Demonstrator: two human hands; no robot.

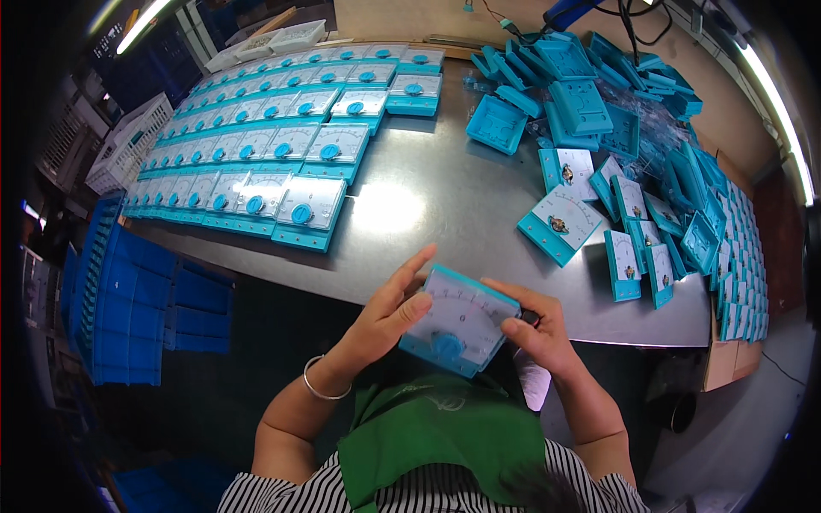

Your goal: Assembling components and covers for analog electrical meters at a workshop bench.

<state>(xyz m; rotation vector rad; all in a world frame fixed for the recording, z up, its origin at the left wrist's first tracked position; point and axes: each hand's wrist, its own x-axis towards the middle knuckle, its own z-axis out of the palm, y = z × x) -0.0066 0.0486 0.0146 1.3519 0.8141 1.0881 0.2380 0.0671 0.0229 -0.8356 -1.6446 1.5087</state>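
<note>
A teal analog meter [463, 320] with a white scale dial and a round blue knob is held tilted in front of my apron, off the table's near edge. My left hand [384, 318] grips its left side, thumb over the face edge and a forefinger stretched past the top corner; the other fingers are partly hidden. My right hand [542, 332] closes on its right edge, thumb on the front and fingers along the upper edge. A small dark thing [530, 318] shows beside my right fingers; I cannot tell its kind.
Rows of covered meters [248, 158] fill the left of the metal table [410, 188]. At the right lie open-faced meters [560, 222], a heap of teal cases [581, 107] and stacked dials [744, 265]. Blue crates [128, 299] stand left; black cables [637, 26] hang above.
</note>
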